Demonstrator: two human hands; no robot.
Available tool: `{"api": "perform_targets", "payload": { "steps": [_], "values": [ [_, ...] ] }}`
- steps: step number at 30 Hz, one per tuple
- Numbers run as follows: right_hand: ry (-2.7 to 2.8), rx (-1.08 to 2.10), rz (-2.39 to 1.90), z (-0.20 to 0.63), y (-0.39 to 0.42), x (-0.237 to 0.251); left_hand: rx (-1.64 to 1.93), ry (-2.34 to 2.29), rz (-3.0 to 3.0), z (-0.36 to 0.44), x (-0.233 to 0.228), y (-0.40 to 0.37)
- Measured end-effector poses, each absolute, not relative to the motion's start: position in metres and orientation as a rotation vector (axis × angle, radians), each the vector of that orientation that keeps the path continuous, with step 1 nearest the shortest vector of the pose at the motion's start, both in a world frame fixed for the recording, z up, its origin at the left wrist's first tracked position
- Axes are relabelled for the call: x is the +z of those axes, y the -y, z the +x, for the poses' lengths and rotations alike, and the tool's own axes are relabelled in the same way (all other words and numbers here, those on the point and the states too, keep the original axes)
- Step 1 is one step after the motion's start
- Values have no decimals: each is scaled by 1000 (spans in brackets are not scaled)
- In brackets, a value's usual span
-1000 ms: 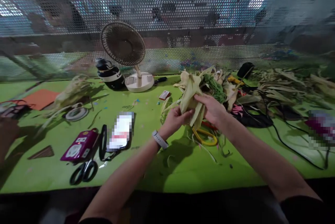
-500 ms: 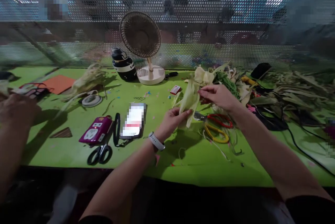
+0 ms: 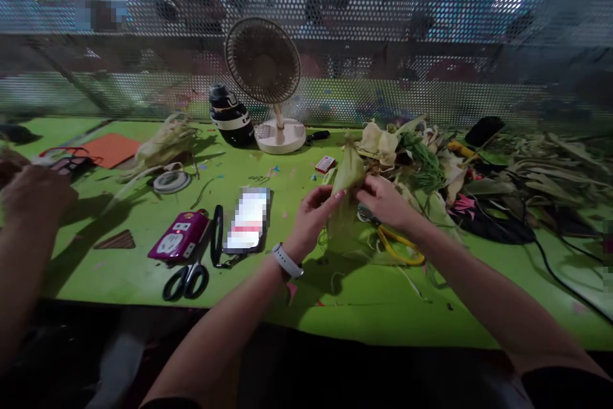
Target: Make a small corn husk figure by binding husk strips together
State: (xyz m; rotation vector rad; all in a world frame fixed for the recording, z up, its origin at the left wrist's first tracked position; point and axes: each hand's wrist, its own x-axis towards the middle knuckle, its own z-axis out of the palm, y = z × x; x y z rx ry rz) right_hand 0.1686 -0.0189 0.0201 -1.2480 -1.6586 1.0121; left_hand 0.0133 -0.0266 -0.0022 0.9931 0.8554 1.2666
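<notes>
Both my hands hold a pale yellow corn husk (image 3: 348, 170) upright over the green table (image 3: 335, 294). My left hand (image 3: 311, 217), with a white watch on its wrist, pinches the husk's left side. My right hand (image 3: 383, 201) grips its right side, fingers closed on the leaf. Just under my right hand lie yellow-handled scissors (image 3: 400, 244). A heap of husks and green strands (image 3: 412, 157) lies right behind my hands.
A small desk fan (image 3: 265, 77), a dark bottle (image 3: 230, 117), a phone (image 3: 248, 219), a magenta device (image 3: 179, 243), black scissors (image 3: 186, 280) and a tape roll (image 3: 171, 181) sit left. Another person's hand (image 3: 33, 195) is at far left. Cables and husks (image 3: 536, 173) crowd the right. Perforated screen behind.
The husk has been turned more upright between my hands, and my right hand has come down closer to my left. The view shifted slightly.
</notes>
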Motion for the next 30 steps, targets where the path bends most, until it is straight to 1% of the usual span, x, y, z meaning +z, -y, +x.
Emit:
{"api": "perform_targets", "payload": {
  "steps": [4,7,10,14,17,20,22,25,30],
  "values": [
    [1815,971,-1231,180,20,23,1276,-760,846,11,9,20],
    [1814,1095,-1159,191,21,22,1288,-715,788,9,14,16],
    [1825,1170,-1175,197,24,23,1140,-690,779,8,15,11],
    [1917,1001,-1344,196,28,25,946,-696,896,10,14,5],
    [1882,953,-1362,194,29,22,1028,-729,987,15,16,2],
    [1714,1096,-1296,193,28,16,1099,-734,1049,19,16,-1],
    [1653,1137,-1248,193,27,10,1117,-740,1093,20,15,-6],
    [1691,1013,-1247,197,25,4,1185,-782,1123,19,13,-18],
    [1709,628,-1431,202,21,6,1331,-874,1132,18,14,-34]
  ]
}}
